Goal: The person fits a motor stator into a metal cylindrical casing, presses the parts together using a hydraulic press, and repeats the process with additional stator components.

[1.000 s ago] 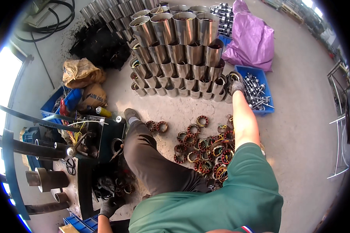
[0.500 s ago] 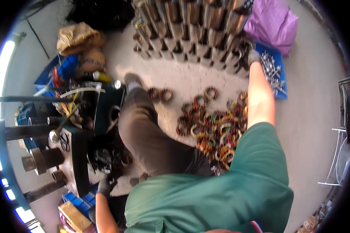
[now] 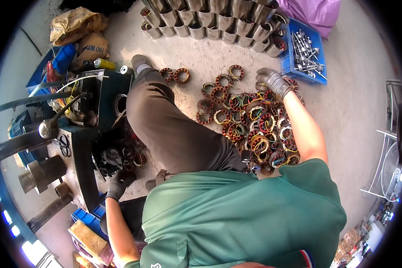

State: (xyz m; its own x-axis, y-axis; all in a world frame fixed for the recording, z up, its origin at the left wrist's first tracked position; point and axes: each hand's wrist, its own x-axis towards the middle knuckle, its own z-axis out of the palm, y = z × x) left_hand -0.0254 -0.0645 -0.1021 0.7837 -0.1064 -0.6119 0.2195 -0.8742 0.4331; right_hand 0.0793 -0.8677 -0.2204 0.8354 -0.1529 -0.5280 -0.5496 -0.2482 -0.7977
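My right hand [image 3: 273,81], in a grey glove, is over the far right part of a pile of wound stator rings [image 3: 259,123] on the floor. Its fingers stretch out to the left and nothing shows in them. My left hand [image 3: 120,183], also gloved, is low at the left, beside dark parts and a few stator rings [image 3: 140,159] at the machine's foot. Its fingers are dark and partly lost against those parts, so I cannot make out what they hold. Two more stator rings [image 3: 182,75] lie apart, near my shoe.
Stacked metal cylinders [image 3: 196,31] stand at the far side. Beside them is a blue crate [image 3: 306,78] of metal shafts, with a purple bag [image 3: 315,13] behind. A heavy machine [image 3: 78,165] with protruding bars occupies the left. A white-framed fan [image 3: 388,174] stands at the right.
My right hand has come back from the cylinders beside the blue crate to above the stator pile. My left hand stays by the machine. The whole view has shifted.
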